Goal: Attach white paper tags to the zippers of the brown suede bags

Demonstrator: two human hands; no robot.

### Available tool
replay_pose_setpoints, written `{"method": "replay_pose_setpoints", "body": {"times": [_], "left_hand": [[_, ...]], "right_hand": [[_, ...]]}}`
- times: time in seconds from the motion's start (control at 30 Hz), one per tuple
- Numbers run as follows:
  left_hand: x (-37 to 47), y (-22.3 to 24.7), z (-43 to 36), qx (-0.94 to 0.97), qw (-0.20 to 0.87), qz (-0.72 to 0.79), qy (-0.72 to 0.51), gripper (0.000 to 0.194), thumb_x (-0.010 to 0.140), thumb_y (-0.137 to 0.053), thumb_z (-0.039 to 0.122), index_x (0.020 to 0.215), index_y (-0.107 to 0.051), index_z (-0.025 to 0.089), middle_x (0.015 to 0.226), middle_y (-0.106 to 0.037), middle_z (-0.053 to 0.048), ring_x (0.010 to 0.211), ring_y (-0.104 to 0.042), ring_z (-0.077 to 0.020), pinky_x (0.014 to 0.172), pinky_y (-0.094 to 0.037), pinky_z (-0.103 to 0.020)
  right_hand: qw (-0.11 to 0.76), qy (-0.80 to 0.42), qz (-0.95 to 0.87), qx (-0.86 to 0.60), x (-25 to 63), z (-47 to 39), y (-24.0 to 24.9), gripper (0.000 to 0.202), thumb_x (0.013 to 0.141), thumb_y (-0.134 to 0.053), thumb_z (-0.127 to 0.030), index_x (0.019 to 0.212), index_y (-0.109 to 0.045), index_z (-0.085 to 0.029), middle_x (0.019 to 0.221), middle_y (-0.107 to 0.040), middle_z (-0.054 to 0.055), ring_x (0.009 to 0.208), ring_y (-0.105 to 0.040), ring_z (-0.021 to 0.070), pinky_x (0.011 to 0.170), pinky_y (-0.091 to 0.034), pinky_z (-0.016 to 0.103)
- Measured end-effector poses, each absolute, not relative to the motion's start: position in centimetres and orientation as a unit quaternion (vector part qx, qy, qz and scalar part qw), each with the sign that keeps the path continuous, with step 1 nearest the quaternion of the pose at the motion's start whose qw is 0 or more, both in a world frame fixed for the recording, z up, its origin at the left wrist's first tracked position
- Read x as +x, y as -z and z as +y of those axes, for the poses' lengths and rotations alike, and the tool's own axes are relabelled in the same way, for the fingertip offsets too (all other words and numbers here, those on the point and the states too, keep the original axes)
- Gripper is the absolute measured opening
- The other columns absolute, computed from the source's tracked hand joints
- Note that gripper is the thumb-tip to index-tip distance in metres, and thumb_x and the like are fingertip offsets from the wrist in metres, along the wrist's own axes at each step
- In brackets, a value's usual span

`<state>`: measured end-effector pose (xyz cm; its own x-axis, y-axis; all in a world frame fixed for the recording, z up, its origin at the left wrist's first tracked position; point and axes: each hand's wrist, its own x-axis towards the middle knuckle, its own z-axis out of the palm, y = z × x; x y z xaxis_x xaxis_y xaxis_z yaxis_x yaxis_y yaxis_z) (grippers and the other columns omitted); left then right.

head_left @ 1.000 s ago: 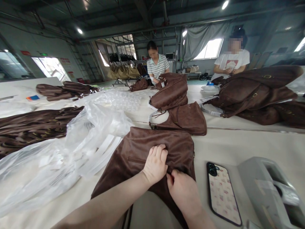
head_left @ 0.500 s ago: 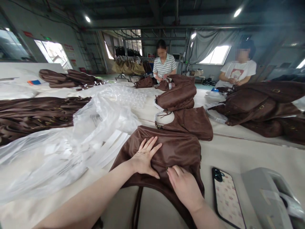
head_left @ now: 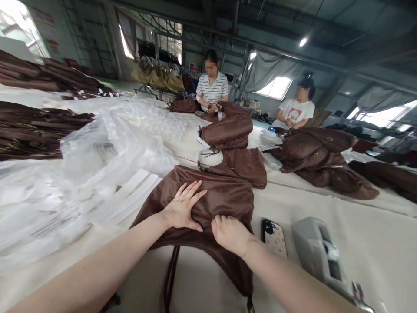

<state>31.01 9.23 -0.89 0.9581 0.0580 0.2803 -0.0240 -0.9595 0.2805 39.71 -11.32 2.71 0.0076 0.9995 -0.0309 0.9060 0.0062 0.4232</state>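
A dark brown leather handbag (head_left: pixel 224 191) lies flat on the table in front of me. My left hand (head_left: pixel 182 208) is open, fingers spread, pressing on the bag's upper face. To its right, my right hand (head_left: pixel 230 232) is closed over the zipper line that crosses the bag. Its fingers are curled in a pinch on a small zipper pull, mostly hidden now. Thin brown straps (head_left: pixel 171 276) trail below the bag on the table.
Behind lie more brown bags (head_left: pixel 246 163), with another pile (head_left: pixel 319 150) at right. Clear plastic wrapping (head_left: pixel 114 139) and white strips (head_left: pixel 130 198) spread at left. A phone (head_left: pixel 275 239) and a grey tape dispenser (head_left: pixel 317 250) sit at right. Two people (head_left: pixel 212 87) stand across the table.
The view has turned right and tilted. My left hand stays spread on the bag. My right hand stays closed, its knuckles now turned more upward, covering the metal piece seen at its fingertips before.
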Motion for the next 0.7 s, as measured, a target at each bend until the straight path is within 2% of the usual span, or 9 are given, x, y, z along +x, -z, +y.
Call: {"method": "replay_pose_setpoints", "body": {"times": [0.27, 0.47, 0.6, 0.7], "left_hand": [[30.6, 0.4, 9.6, 0.976, 0.171, 0.014, -0.138, 0.122, 0.042, -0.072, 0.074, 0.144, -0.029, 0.023, 0.156, -0.009, -0.016, 0.142, -0.009, -0.035, 0.114, -0.003, -0.054], [30.8, 0.6, 9.7, 0.973, 0.184, 0.008, -0.137, 0.124, 0.041, -0.074, 0.072, 0.145, -0.028, 0.023, 0.156, -0.008, -0.016, 0.142, -0.008, -0.0361, 0.113, -0.002, -0.056], [30.7, 0.8, 9.6, 0.973, 0.175, 0.01, -0.153, 0.123, 0.042, -0.073, 0.073, 0.145, -0.028, 0.024, 0.156, -0.009, -0.016, 0.142, -0.009, -0.0352, 0.113, -0.002, -0.055], [30.8, 0.8, 9.6, 0.974, 0.172, 0.01, -0.149, 0.122, 0.042, -0.072, 0.073, 0.145, -0.028, 0.024, 0.156, -0.01, -0.016, 0.142, -0.01, -0.0353, 0.113, -0.002, -0.055]], "right_hand": [[0.168, -0.149, 0.685, 0.693, 41.6, -14.3, -3.2, 0.019, 0.083, -0.043, 0.001, 0.082, -0.053, -0.015, 0.076, -0.061, 0.007, 0.062, -0.061, 0.0179, 0.051, -0.043, 0.028], [0.075, -0.171, 0.654, 0.733, 40.5, -13.3, -2.6, 0.005, 0.09, -0.049, -0.015, 0.089, -0.052, -0.019, 0.081, -0.057, 0.003, 0.075, -0.059, 0.0181, 0.06, -0.043, 0.028], [0.108, -0.194, 0.679, 0.699, 40.2, -12.3, -1.7, 0.014, 0.083, -0.049, -0.004, 0.089, -0.054, -0.016, 0.079, -0.059, 0.005, 0.071, -0.059, 0.02, 0.056, -0.044, 0.03], [0.127, -0.205, 0.686, 0.687, 40.1, -11.9, -1.5, 0.015, 0.082, -0.047, -0.003, 0.091, -0.055, -0.013, 0.077, -0.06, 0.008, 0.067, -0.059, 0.0204, 0.053, -0.046, 0.03]]}}
